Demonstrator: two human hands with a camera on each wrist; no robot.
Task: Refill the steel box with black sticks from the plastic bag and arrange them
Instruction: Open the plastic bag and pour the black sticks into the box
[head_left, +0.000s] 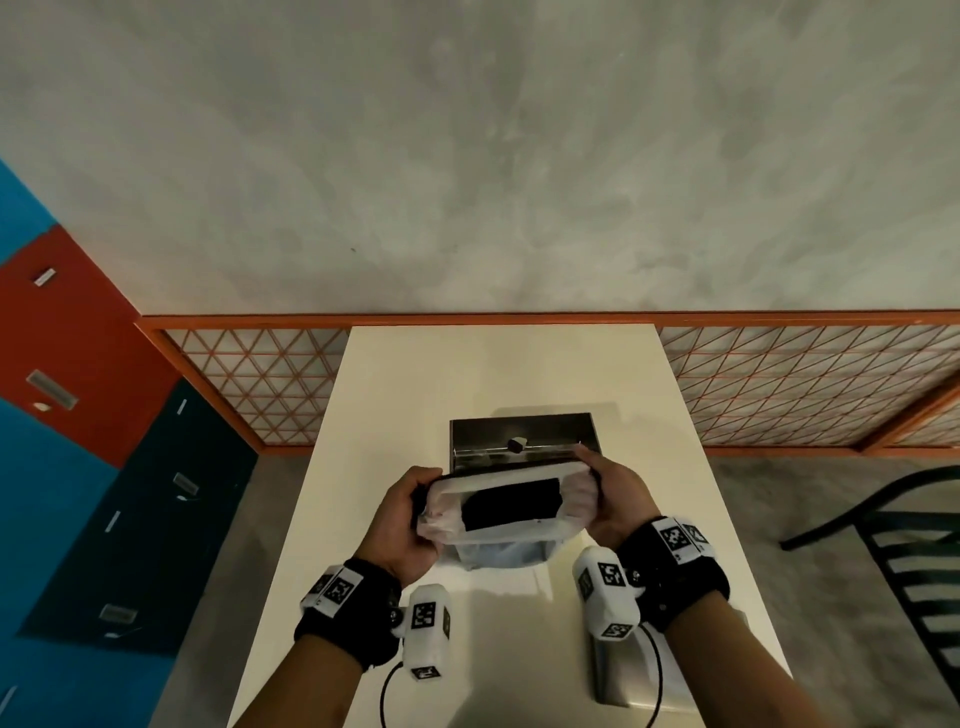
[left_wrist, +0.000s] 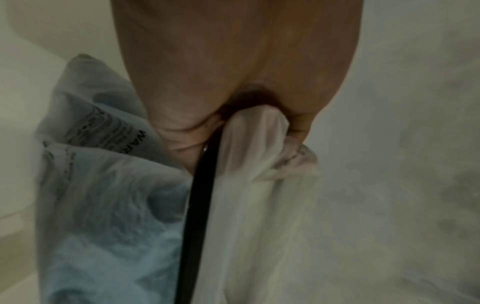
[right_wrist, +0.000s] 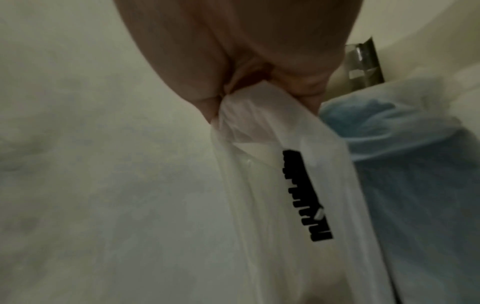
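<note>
Above the white table (head_left: 415, 395) I hold a translucent plastic bag (head_left: 511, 535) stretched sideways between both hands. A bundle of black sticks (head_left: 511, 504) shows dark through its middle. My left hand (head_left: 410, 514) grips the bag's left end and my right hand (head_left: 608, 493) grips its right end. Behind the bag stands the steel box (head_left: 522, 428), its lid with a black knob (head_left: 517, 444) raised; the bag hides the box's inside. In the left wrist view my left hand (left_wrist: 233, 72) clutches bunched bag plastic (left_wrist: 259, 205) beside a black stick (left_wrist: 200, 205). In the right wrist view my right hand (right_wrist: 259, 51) pinches the bag (right_wrist: 259, 164), with stick ends (right_wrist: 306, 195) inside.
A second steel piece (head_left: 623, 670) lies on the table's near right corner. A dark slatted chair (head_left: 893, 545) stands to the right of the table. Coloured lockers (head_left: 78, 364) line the left side, and an orange lattice rail (head_left: 260, 384) runs behind the table.
</note>
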